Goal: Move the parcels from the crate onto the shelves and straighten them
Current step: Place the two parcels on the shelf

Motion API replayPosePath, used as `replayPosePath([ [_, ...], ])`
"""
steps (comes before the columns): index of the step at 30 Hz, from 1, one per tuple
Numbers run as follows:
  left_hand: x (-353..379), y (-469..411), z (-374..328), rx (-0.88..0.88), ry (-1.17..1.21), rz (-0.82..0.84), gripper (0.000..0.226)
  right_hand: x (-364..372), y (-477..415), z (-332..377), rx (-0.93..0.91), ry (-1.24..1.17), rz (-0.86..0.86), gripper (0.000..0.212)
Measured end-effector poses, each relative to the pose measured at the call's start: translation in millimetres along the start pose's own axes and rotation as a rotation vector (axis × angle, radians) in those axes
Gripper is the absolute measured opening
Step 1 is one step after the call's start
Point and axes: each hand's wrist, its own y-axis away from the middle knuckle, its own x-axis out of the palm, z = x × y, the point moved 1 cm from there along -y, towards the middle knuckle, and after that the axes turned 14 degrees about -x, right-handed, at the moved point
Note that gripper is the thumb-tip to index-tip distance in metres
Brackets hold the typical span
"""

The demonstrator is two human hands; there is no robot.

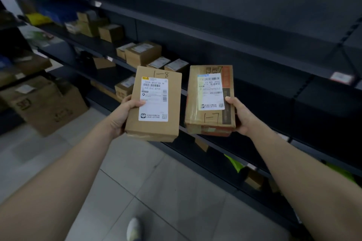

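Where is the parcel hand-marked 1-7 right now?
Head view, right of centre: the 1-7 parcel is gripped by the right hand, beside the 1-8 parcel in the left hand.

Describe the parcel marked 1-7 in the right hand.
The parcel marked 1-7 is a flat brown cardboard box, taped, with an orange printed strip along its right side. A white barcoded label covers its upper face; "1-7" is handwritten below. The right hand grips its right edge, label facing the camera, apart from the parcel marked 1-8.

The left parcel [154, 103] is just beside the right parcel [210, 100], both before the shelves [244, 45]; boxes [143, 54] sit on them behind.
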Motion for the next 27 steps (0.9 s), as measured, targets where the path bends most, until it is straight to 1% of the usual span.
replayPosePath([
  [3,-20.3,-33.5,-27.5,-0.017,-0.042,0.025,0.082,26.6,-34.6,2.0,0.038,-0.008,-0.044,0.041],
  [6,-44.7,-70.1,-60.2,-0.025,-0.072,0.046,0.081,56.8,-72.2,6.2,0.062,0.044,-0.092,0.039],
  [8,-58.0,-90.0,-81.3,-0.026,-0.096,0.052,0.076,72.4,-96.2,8.9,0.081,0.072,-0.124,0.038],
  [10,-68.2,-106.7,-99.2,-0.019,-0.102,0.056,0.071,82.1,-116.6,10.4,0.084,0.081,-0.153,0.045],
  [12,-77.6,-126.1,-115.7,-0.026,-0.111,0.069,0.072,89.2,-138.3,9.3,0.102,0.084,-0.193,0.050],
  [17,-87.1,-176.3,-141.6,-0.050,-0.129,0.089,0.066,93.0,-185.4,5.8,0.150,0.051,-0.273,0.047],
  [21,-86.3,-214.5,-159.5,-0.071,-0.136,0.111,0.052,85.9,-226.6,1.8,0.188,-0.006,-0.302,0.050],
  [25,-74.0,-248.8,-180.0,-0.075,-0.201,0.114,0.023,74.5,-261.0,0.2,0.204,-0.059,-0.310,0.051],
  [26,-72.3,-256.3,-184.2,-0.073,-0.212,0.117,0.024,73.3,-266.3,1.6,0.208,-0.055,-0.307,0.048],
  [27,-71.1,-263.0,-187.7,-0.072,-0.214,0.133,0.032,72.3,-271.4,2.8,0.209,-0.062,-0.306,0.043],
])
